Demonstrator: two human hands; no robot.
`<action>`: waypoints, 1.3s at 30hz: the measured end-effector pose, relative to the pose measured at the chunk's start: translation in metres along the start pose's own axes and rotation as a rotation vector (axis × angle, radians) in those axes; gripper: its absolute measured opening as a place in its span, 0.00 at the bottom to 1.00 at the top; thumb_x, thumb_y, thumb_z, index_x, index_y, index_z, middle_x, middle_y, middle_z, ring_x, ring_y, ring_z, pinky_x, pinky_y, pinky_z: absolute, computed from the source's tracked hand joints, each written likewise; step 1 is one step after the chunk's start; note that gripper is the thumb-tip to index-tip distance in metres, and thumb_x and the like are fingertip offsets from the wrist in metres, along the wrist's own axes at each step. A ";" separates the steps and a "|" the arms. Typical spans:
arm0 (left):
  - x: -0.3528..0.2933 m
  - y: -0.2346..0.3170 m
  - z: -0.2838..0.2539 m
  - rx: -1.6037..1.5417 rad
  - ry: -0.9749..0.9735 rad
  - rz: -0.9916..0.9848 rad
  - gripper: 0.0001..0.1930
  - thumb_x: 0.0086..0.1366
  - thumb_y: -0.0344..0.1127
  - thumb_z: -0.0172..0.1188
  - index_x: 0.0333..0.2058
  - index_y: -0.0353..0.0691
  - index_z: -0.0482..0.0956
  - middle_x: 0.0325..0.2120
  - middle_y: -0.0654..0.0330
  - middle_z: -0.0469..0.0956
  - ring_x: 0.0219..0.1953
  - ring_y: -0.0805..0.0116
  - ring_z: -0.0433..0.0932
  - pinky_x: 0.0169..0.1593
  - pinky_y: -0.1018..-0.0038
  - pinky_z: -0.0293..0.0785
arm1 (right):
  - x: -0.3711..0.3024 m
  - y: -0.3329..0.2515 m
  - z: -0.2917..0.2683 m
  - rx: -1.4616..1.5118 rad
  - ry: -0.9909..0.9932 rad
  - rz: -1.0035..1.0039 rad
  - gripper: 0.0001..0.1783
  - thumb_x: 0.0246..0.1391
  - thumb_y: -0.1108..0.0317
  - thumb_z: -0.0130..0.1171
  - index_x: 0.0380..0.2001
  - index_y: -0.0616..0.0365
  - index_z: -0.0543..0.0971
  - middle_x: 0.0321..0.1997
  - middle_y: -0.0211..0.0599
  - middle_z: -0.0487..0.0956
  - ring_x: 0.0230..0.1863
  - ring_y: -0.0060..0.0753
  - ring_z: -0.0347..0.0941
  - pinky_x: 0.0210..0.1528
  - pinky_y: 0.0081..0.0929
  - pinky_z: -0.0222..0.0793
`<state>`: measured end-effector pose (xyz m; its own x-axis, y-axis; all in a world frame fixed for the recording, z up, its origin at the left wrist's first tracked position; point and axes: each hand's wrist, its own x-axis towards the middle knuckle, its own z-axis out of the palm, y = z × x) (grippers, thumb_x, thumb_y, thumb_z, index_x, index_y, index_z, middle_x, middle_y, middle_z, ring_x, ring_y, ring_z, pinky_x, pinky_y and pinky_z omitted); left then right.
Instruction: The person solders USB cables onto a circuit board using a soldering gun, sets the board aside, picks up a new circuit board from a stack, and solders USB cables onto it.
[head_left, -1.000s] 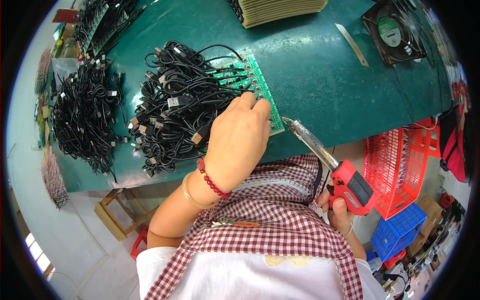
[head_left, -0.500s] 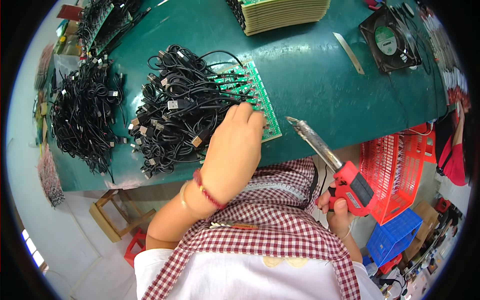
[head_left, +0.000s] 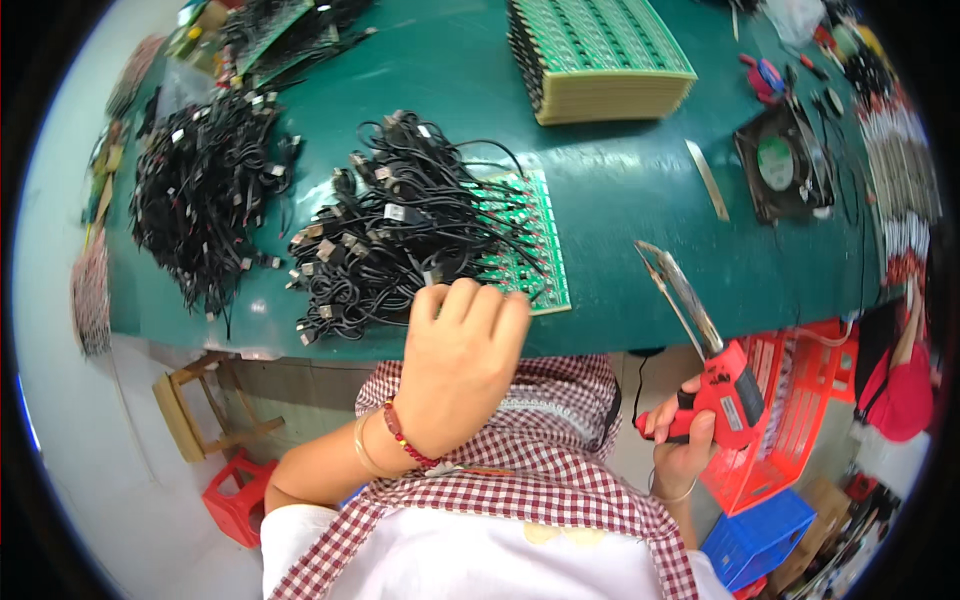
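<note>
My right hand (head_left: 685, 450) grips a red soldering gun (head_left: 738, 395), its long metal barrel and thin side rod pointing up and left, clear of the table. My left hand (head_left: 465, 335) is closed at the table's near edge, over the lower corner of a green circuit board (head_left: 552, 260). Its fingertips are hidden, so what they pinch does not show. Black USB cables (head_left: 390, 230) lie bunched across the board's left side, their wire ends running to its rows of solder points. One metal plug sits right beside my left fingers.
On the green table (head_left: 620, 200) are another cable heap (head_left: 205, 200) at left, a stack of circuit boards (head_left: 610, 95) at the back, a metal strip (head_left: 708, 180) and a black fan (head_left: 783, 160). Below right stand a red basket (head_left: 740, 490) and a blue crate (head_left: 757, 545).
My left hand has drawn back toward me from the board to its near edge. The soldering gun has swung more upright and slightly right. The view has shifted, showing more of the table's far side.
</note>
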<state>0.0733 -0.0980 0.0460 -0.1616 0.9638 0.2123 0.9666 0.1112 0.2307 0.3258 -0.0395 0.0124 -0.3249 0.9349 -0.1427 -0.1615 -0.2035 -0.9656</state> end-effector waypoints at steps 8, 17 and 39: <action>-0.005 -0.062 0.005 0.147 0.030 0.251 0.12 0.52 0.32 0.56 0.38 0.42 0.77 0.39 0.63 0.75 0.48 0.69 0.72 0.64 0.52 0.50 | 0.004 0.004 -0.012 0.023 0.022 -0.072 0.26 0.61 0.48 0.45 0.44 0.64 0.65 0.17 0.33 0.66 0.13 0.21 0.58 0.18 0.22 0.61; -0.012 -0.205 -0.041 0.340 0.276 -0.367 0.10 0.54 0.23 0.52 0.36 0.38 0.75 0.27 0.53 0.72 0.31 0.52 0.73 0.33 0.63 0.69 | 0.027 -0.015 -0.019 0.022 0.051 -0.096 0.24 0.64 0.50 0.41 0.47 0.64 0.64 0.17 0.32 0.67 0.12 0.19 0.58 0.16 0.19 0.60; 0.021 -0.169 -0.073 -1.124 0.361 -0.363 0.12 0.68 0.30 0.45 0.40 0.31 0.77 0.20 0.67 0.69 0.24 0.81 0.66 0.30 0.84 0.63 | -0.005 0.002 0.055 0.182 0.173 -0.181 0.21 0.65 0.52 0.41 0.47 0.61 0.66 0.17 0.32 0.68 0.12 0.19 0.59 0.18 0.19 0.62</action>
<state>-0.1079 -0.1138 0.0805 -0.6031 0.7784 0.1742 0.1755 -0.0836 0.9809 0.2757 -0.0608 0.0226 -0.1149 0.9931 -0.0217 -0.3719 -0.0633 -0.9261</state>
